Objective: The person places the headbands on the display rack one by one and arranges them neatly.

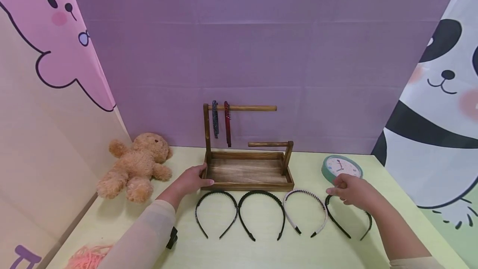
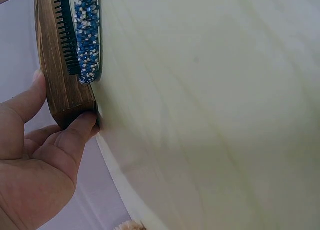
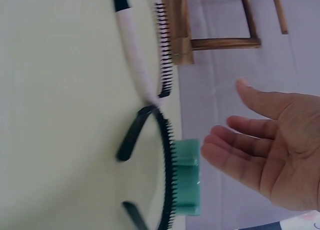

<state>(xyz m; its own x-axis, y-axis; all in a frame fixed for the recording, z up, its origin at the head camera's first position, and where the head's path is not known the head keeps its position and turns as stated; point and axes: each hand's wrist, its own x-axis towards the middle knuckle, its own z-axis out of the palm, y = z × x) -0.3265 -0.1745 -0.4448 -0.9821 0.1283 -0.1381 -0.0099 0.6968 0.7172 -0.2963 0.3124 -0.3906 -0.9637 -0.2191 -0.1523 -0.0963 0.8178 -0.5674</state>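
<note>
My left hand (image 1: 189,181) grips the left end of a wooden rack with a tray base (image 1: 246,187), thumb over the front rim. On its taller bar hang a glittery blue-grey headband (image 1: 215,120) and a red one (image 1: 227,124). My right hand (image 1: 356,193) hovers, holding nothing, over the rightmost black headband (image 1: 338,223); its fingers are loosely bent in the right wrist view. Left of that band lie a white-pink headband (image 1: 324,207), a black headband (image 1: 261,192) and, leftmost, a headband with a blue glitter face (image 2: 87,35).
A round green-rimmed clock (image 1: 343,166) lies behind my right hand. A brown teddy bear (image 1: 136,167) lies at the left. Pink stringy material (image 1: 87,257) and a small black object (image 1: 172,238) are near my left sleeve. The rack's shorter bar (image 1: 267,144) carries nothing.
</note>
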